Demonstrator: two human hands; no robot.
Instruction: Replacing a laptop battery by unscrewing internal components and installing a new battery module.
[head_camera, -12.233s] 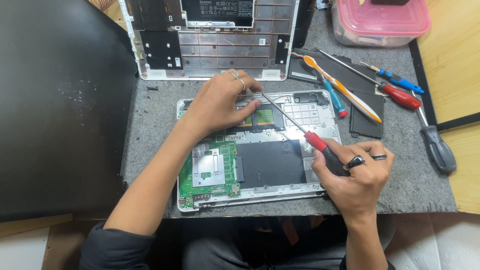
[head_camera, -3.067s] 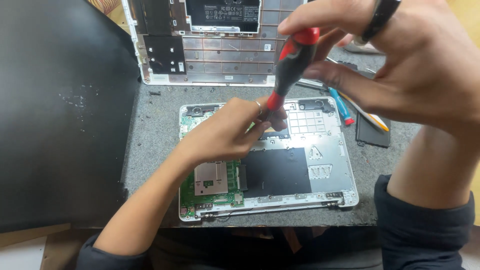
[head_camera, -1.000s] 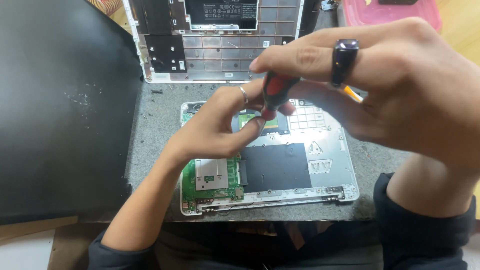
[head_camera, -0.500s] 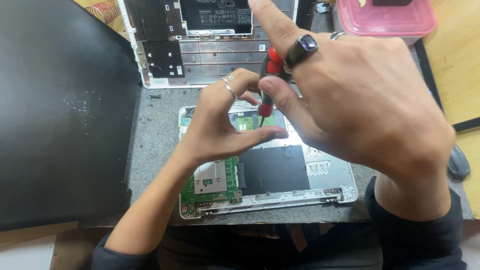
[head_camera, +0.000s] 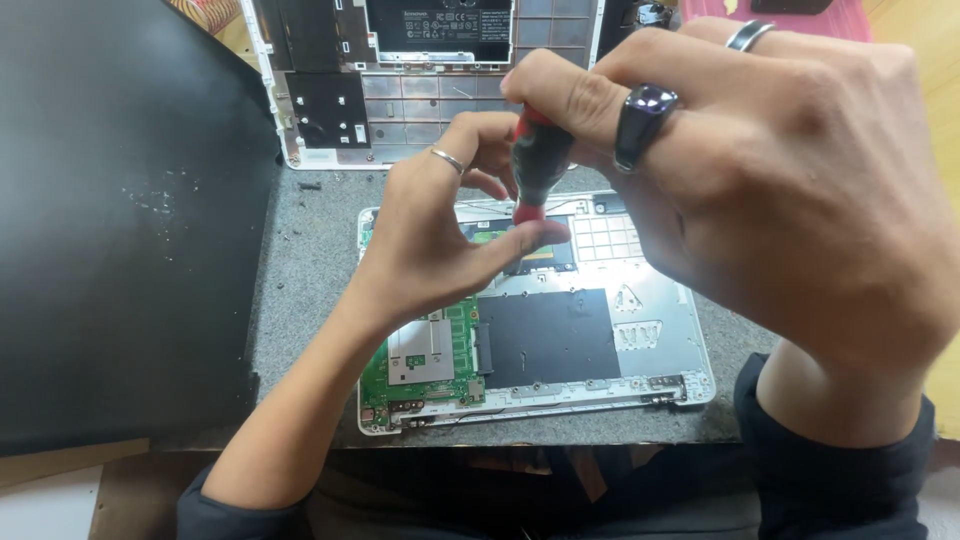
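Since half a second ago my right hand (head_camera: 790, 190) has drawn nearer the camera and now fills the right side of the view, while the left hand (head_camera: 440, 235) has kept its place over the opened laptop.

Farthest left, a black sheet (head_camera: 120, 220) covers the table (head_camera: 300, 260), whose grey mat shows beside it with a few small dark screws near its upper edge. Next comes my left forearm, running up from the bottom edge to the left hand, which wears a thin ring. Its fingers curl over the top part of the laptop base (head_camera: 610, 330), and the thumb tip lies just beside the lower end of the screwdriver (head_camera: 535, 165). Below that hand I see the green circuit board (head_camera: 420, 360) in the base's left part and a flat black battery panel (head_camera: 550, 335) to its right. Behind the base lies the detached white cover (head_camera: 420, 90), inner side up.

The right hand's grip is wrapped closed around the red and black screwdriver handle, held nearly upright above the base. The tip is hidden behind the left thumb. A pink container (head_camera: 800, 15) sits at the top right.
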